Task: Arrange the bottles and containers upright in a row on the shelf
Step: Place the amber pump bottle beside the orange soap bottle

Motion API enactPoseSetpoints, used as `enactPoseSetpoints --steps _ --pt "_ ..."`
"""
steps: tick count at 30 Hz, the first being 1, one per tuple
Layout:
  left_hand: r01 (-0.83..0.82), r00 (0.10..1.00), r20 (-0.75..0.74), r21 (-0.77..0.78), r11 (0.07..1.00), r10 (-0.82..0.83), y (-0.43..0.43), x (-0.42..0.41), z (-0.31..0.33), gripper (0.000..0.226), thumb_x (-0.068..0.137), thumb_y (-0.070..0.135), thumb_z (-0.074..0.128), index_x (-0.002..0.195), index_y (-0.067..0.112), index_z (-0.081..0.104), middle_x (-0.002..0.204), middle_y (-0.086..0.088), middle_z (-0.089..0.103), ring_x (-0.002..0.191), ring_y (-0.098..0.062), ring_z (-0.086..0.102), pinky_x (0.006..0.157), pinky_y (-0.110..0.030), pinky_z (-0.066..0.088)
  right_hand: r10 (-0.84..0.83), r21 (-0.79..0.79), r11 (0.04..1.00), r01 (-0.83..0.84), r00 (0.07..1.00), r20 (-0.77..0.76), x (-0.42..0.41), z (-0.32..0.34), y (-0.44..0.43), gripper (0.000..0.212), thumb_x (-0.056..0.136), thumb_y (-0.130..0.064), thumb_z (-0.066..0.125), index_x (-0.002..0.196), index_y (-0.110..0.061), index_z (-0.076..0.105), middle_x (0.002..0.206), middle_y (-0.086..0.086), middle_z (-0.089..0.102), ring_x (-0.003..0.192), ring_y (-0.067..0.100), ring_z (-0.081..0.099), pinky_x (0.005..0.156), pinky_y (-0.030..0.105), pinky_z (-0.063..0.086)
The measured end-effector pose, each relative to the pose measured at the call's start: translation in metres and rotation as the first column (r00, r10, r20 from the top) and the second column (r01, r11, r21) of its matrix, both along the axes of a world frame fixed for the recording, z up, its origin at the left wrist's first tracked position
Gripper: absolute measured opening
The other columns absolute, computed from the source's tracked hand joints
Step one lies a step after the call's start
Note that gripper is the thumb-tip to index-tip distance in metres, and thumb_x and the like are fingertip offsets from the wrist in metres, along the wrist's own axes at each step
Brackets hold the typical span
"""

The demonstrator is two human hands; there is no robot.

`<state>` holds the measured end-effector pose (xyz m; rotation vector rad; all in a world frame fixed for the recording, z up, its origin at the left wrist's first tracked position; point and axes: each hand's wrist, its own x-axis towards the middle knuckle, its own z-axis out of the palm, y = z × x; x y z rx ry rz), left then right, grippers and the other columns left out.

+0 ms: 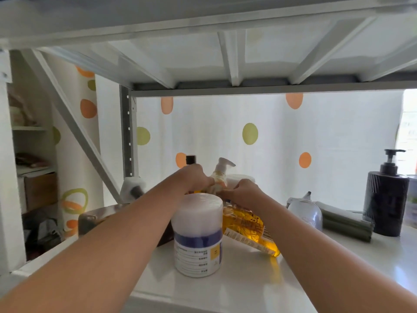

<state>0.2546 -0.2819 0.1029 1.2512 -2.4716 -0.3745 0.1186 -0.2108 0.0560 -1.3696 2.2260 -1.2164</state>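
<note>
hands (195,177), two, grip one tilted yellow bottle (244,224) beside one white jar (198,236).

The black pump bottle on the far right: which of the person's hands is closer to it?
Right. The right hand is at the yellow bottle mid-shelf, well short of the black pump bottle; the left hand lies further left.

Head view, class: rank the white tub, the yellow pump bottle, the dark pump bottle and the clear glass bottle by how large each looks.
1. White tub, nearest the camera, so its lead is unsure.
2. Yellow pump bottle, tilted, and dark pump bottle, upright: alike, unranked.
3. Clear glass bottle, smallest.
</note>
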Motion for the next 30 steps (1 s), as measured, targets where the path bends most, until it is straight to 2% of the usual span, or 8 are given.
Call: enactPoseSetpoints --steps 3,6,9,12,16,18,24,30 --pt "0.029 0.997 0.069 0.005 1.0 -0.029 -0.01 -0.002 -0.006 0.058 0.089 0.058 0.048 0.109 0.005 0.059 0.072 0.0 0.052 0.076 -0.019 0.053 0.071 -0.028 0.039 0.031 0.005 1.0 -0.031 0.999 0.037 0.001 -0.004 -0.002 0.058 0.067 -0.051 0.076 0.107 -0.011 0.063 0.096 0.006 0.068 0.089 0.018 0.064 0.07 0.026 0.051" --pt "0.053 0.994 0.098 0.037 0.998 -0.056 -0.015 -0.003 -0.008 0.055 0.089 0.057 0.048 0.113 0.009 0.058 0.086 -0.002 0.057 0.083 -0.019 0.055 0.075 -0.028 0.04 0.048 -0.025 0.999 -0.047 0.996 0.079 0.003 -0.005 -0.005 0.057 0.067 -0.053 0.076 0.104 -0.011 0.065 0.092 0.003 0.07 0.089 0.015 0.065 0.08 0.029 0.054" --pt "0.06 0.991 0.117 0.037 0.998 -0.064 -0.016 -0.007 -0.007 0.053 0.088 0.056 0.052 0.113 0.009 0.057 0.089 -0.002 0.059 0.083 -0.017 0.057 0.076 -0.027 0.042 0.021 0.0 1.0 -0.021 0.999 -0.03 0.006 -0.006 -0.012 0.056 0.067 -0.057 0.073 0.101 -0.012 0.068 0.093 0.004 0.071 0.092 0.018 0.066 0.088 0.033 0.054" --pt "0.042 0.995 0.086 0.085 0.996 -0.049 -0.016 -0.009 -0.002 0.054 0.084 0.061 0.054 0.107 0.012 0.055 0.084 -0.001 0.059 0.082 -0.018 0.06 0.081 -0.029 0.049 0.006 0.022 1.0 -0.004 0.998 -0.064 0.008 -0.003 -0.014 0.057 0.068 -0.06 0.07 0.099 -0.013 0.066 0.085 0.001 0.068 0.089 0.017 0.065 0.082 0.03 0.054" --pt "0.045 0.999 0.015 0.146 0.988 -0.048 -0.018 -0.003 0.003 0.059 0.084 0.061 0.055 0.112 0.009 0.055 0.098 -0.005 0.063 0.087 -0.019 0.064 0.082 -0.028 0.053 0.014 0.042 0.999 -0.012 0.999 -0.05 0.012 0.002 -0.008 0.045 0.07 -0.058 0.07 0.083 -0.017 0.058 0.074 -0.002 0.061 0.076 0.012 0.06 0.066 0.023 0.047" --pt "0.055 0.998 -0.005 0.159 0.986 -0.055 -0.019 -0.001 0.002 0.061 0.084 0.061 0.056 0.113 0.008 0.057 0.1 -0.006 0.065 0.089 -0.02 0.066 0.082 -0.029 0.054 0.021 0.052 0.998 -0.018 0.999 -0.048 0.014 0.003 -0.008 0.047 0.07 -0.058 0.071 0.085 -0.016 0.059 0.073 -0.003 0.06 0.07 0.009 0.057 0.059 0.021 0.043" --pt "0.077 0.995 0.055 0.125 0.989 -0.084 -0.019 0.001 -0.004 0.059 0.084 0.06 0.056 0.115 0.01 0.058 0.105 -0.006 0.067 0.093 -0.021 0.066 0.087 -0.031 0.053 0.048 0.038 0.998 -0.047 0.998 -0.048 0.017 0.001 -0.009 0.05 0.066 -0.059 0.073 0.083 -0.012 0.065 0.069 -0.001 0.062 0.066 0.01 0.057 0.057 0.021 0.044" --pt "0.105 0.992 0.055 0.087 0.991 -0.11 -0.017 0.004 -0.008 0.06 0.077 0.063 0.062 0.111 0.013 0.06 0.096 -0.004 0.067 0.081 -0.016 0.062 0.073 -0.027 0.046 0.051 -0.033 0.998 -0.056 0.99 -0.129 0.023 -0.002 -0.007 0.039 0.076 -0.045 0.07 0.094 -0.011 0.063 0.072 -0.002 0.061 0.065 0.007 0.054 0.053 0.018 0.039"
